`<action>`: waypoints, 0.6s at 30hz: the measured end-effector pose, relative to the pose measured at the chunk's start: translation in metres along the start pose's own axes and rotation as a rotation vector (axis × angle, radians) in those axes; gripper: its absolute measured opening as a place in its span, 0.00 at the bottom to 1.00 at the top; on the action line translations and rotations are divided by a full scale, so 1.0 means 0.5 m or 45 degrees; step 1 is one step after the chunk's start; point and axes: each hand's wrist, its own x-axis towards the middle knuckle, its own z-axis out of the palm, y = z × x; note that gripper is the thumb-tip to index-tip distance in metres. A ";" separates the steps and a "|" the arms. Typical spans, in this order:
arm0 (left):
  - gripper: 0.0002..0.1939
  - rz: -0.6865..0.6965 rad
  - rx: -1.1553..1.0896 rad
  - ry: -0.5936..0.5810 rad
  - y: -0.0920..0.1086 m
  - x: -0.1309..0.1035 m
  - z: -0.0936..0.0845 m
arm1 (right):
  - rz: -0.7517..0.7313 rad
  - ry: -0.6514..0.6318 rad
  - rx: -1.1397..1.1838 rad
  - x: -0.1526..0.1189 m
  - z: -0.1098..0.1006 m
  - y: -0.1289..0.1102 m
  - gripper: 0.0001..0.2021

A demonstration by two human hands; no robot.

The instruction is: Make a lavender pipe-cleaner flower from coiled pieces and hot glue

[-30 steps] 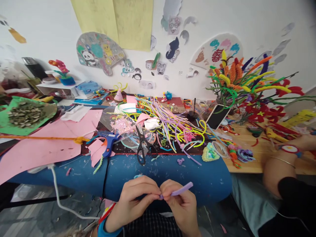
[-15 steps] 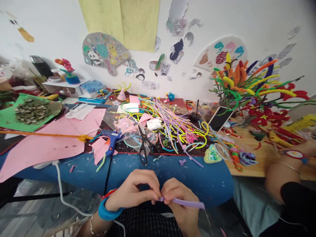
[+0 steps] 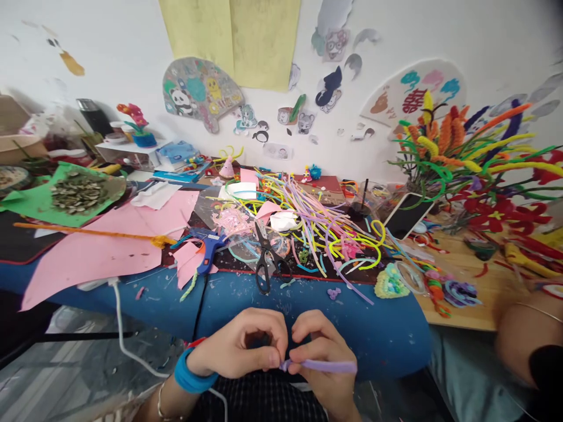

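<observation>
Head view, bottom middle: the left hand (image 3: 246, 347) pinches the purple stick (image 3: 332, 366) at its knobbly end. The right hand (image 3: 328, 350) just lifted 1 finger, others gripping, maybe changing its hold.

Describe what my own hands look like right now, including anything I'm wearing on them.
Your left hand and right hand are both ungloved. On the left is a wide, plain blue wristband, with a bit of something red showing beside it. Farther up that arm is a thin, pale bracelet. No band shows on the right.
</observation>
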 end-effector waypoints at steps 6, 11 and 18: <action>0.19 -0.330 -0.398 -0.215 -0.005 0.008 -0.024 | -0.285 -0.105 -0.323 0.019 -0.013 -0.007 0.05; 0.11 0.285 -0.124 0.386 -0.035 0.009 0.017 | -0.244 0.241 -0.287 0.006 0.035 -0.007 0.06; 0.04 0.748 0.639 0.618 -0.043 -0.007 0.031 | -0.259 0.318 -0.233 0.003 0.059 -0.010 0.07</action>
